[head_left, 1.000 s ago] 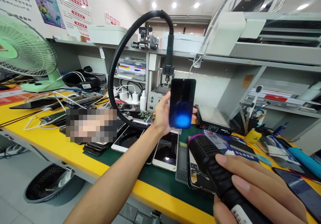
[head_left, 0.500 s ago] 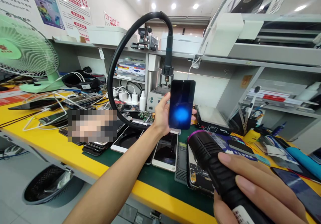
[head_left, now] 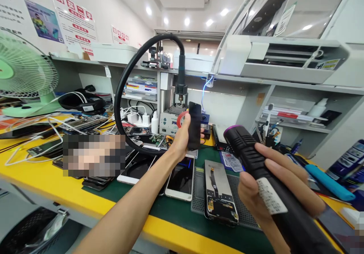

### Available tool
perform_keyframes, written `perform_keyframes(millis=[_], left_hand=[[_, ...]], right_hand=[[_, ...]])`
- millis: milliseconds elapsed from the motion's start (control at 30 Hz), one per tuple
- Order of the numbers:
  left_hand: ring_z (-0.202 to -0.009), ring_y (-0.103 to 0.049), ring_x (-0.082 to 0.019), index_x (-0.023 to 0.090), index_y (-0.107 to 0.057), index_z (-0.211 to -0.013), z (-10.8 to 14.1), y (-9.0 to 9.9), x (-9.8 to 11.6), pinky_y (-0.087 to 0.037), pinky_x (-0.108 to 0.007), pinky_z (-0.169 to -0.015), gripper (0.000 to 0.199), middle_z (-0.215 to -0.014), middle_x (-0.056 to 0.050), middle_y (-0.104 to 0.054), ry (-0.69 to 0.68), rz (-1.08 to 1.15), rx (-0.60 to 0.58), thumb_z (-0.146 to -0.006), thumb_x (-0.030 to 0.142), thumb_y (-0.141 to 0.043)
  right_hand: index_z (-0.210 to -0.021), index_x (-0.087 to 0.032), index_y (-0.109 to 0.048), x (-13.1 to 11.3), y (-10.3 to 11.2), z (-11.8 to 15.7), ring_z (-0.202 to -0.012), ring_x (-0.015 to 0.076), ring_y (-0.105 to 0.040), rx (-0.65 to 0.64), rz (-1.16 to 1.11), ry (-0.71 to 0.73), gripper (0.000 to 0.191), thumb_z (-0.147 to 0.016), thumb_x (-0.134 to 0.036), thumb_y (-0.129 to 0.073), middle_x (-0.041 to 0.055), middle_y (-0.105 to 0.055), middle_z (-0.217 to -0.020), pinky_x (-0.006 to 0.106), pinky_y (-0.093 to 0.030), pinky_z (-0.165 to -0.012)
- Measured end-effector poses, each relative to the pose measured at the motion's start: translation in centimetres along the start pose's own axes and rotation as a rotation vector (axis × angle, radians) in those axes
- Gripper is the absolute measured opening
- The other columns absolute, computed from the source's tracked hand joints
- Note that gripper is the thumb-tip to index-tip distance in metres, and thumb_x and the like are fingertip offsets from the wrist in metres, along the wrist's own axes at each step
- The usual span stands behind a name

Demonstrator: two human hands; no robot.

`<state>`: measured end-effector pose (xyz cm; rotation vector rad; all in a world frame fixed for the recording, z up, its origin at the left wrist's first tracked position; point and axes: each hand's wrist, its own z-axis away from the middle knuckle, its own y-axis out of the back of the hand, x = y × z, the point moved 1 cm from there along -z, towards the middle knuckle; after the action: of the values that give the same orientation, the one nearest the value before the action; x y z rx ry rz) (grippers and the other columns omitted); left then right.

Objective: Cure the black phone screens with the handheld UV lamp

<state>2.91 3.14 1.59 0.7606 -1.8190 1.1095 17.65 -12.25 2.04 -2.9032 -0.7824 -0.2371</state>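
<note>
My left hand (head_left: 181,135) is stretched out over the bench, its fingers wrapped round a dark smartphone (head_left: 194,127). The phone stands nearly upright, with its black face turned partly sideways. Closer to me on the right, my right hand (head_left: 264,174) grips a black flashlight (head_left: 250,159) with a purple ring at its head and a white label on its body. The flashlight's head points up and left, toward the phone. Between the two hands, a phone screen assembly (head_left: 217,185) with exposed flex cable lies on a grey perforated plate (head_left: 199,199). A white-framed phone (head_left: 182,180) lies under my left wrist.
A thick black hose (head_left: 118,102) arches left of my left hand to a grey hot-air station (head_left: 167,123). Stacked phones and white cables (head_left: 51,123) crowd the left side, near a green fan (head_left: 28,71). A shelf (head_left: 298,85) runs along the back. A blue tube (head_left: 330,182) lies at right.
The phone has turned more edge-on, and the blue glow on its face is gone. The flashlight has shifted right, uncovering more of the screen assembly. Blue light now shows on a cable behind.
</note>
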Motion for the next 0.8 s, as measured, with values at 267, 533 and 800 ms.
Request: perform_keyframes(millis=[267, 533, 800], left_hand=[[-0.104, -0.057, -0.032, 0.017, -0.063, -0.124, 1.5, 0.1, -0.7, -0.045, -0.043, -0.094, 0.067, -0.106, -0.016, -0.064, -0.739, -1.017, 0.352, -0.078, 0.066, -0.072], [-0.110, -0.056, -0.035, 0.019, -0.064, -0.123, 1.5, 0.5, -0.5, -0.042, -0.046, -0.102, 0.068, -0.109, -0.017, -0.064, -0.755, -0.935, 0.362, -0.072, 0.062, -0.079], [-0.082, -0.067, -0.025, 0.014, -0.070, -0.107, 0.8, -0.2, 0.1, -0.056, -0.040, -0.076, 0.069, -0.096, -0.014, -0.069, -0.034, -0.144, 0.073, -0.084, 0.078, -0.053]], right_hand=[[-0.117, -0.012, -0.058, 1.3, -1.2, -0.6, -0.097, 0.0241, -0.072, 0.085, -0.042, 0.073, 0.050, -0.075, -0.017, -0.084, 0.0098, -0.069, -0.105, 0.035, -0.061, -0.081], [-0.122, -0.015, -0.057, 2.6, -1.3, 0.0, -0.098, 0.0244, -0.072, 0.080, -0.041, 0.069, 0.059, -0.071, -0.017, -0.086, 0.0118, -0.069, -0.111, 0.037, -0.062, -0.084], [-0.110, -0.017, -0.060, 5.0, -1.9, 0.8, -0.091, 0.0220, -0.072, 0.097, -0.018, -0.038, 0.040, -0.077, -0.024, -0.081, 0.0081, -0.070, -0.100, 0.037, -0.061, -0.082]])
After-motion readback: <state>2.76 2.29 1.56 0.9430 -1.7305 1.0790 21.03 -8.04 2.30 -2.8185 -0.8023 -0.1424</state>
